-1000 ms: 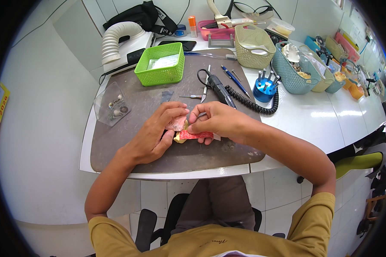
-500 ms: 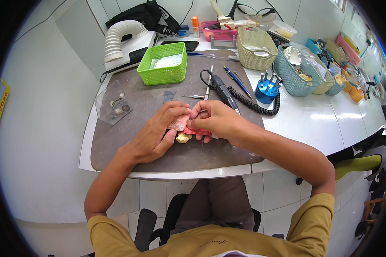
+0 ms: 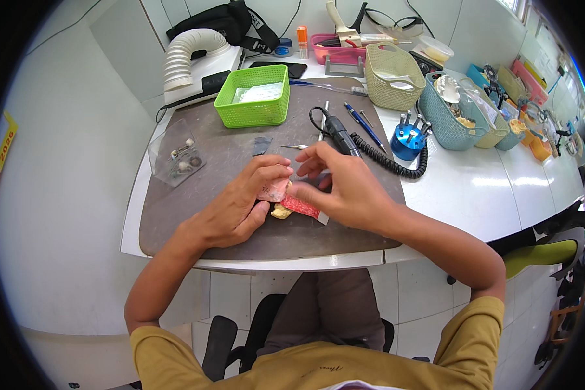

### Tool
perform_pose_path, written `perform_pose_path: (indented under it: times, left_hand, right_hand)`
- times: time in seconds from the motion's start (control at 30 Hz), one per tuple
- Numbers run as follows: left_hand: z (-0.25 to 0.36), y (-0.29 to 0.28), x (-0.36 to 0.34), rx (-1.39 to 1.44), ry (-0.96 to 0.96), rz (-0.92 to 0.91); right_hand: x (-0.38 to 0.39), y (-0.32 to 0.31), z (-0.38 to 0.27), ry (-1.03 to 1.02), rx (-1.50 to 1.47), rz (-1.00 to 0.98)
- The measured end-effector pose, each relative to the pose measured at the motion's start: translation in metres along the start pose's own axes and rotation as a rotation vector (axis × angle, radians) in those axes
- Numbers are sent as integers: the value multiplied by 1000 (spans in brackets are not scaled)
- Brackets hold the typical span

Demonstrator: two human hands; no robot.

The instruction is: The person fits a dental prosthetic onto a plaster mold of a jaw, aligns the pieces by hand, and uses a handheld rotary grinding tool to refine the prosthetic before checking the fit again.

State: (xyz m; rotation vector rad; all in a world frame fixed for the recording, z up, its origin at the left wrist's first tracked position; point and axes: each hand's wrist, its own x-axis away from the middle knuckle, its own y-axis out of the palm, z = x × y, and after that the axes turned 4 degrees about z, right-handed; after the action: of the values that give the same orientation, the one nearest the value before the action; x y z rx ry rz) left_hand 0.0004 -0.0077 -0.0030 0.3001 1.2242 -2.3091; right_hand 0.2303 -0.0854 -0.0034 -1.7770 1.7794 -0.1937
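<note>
My left hand [image 3: 240, 205] is closed on a pink, marked piece [image 3: 273, 190] that looks like a small dental model or packet. Its fingers lie over the far edge, and the thumb is at the near side. Just below sits a pale yellow, lumpy piece [image 3: 281, 212], partly covered. A red patterned strip or packet [image 3: 302, 207] with a whitish end slants out to the right. My right hand [image 3: 344, 185] hovers at the right of these, thumb and fingers apart, the thumb tip close to the pink piece. Whether the thumb touches it, I cannot tell.
On the grey mat are a green basket [image 3: 252, 117], a clear box [image 3: 175, 159] of small parts, a black handpiece [image 3: 340, 134] with coiled cord, and a blue pen [image 3: 364, 125]. A blue bur holder [image 3: 408, 140] and several baskets stand right; a white suction hose [image 3: 175, 62] stands back left.
My right hand has opened out of its pinch, its fingers spreading away from the pink piece, and more of the red strip shows. My left hand keeps its grip. The view has shifted slightly.
</note>
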Motion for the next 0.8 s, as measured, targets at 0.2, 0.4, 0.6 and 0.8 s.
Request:
perform_pose_path:
  times: [0.2,0.4,0.6,0.8]
  left_hand:
    - [2,1,1,17,-15,-4]
    - [1,1,7,24,-42,16]
    - [6,-3,1,-2,10,104]
    - [15,-4,-18,24,-31,275]
  right_hand:
    - [7,15,-2,-226,256,-26]
    - [6,21,-6,-126,97,-5]
    - [10,16,-8,-124,-6,84]
    - [11,2,-13,-156,-75,236]
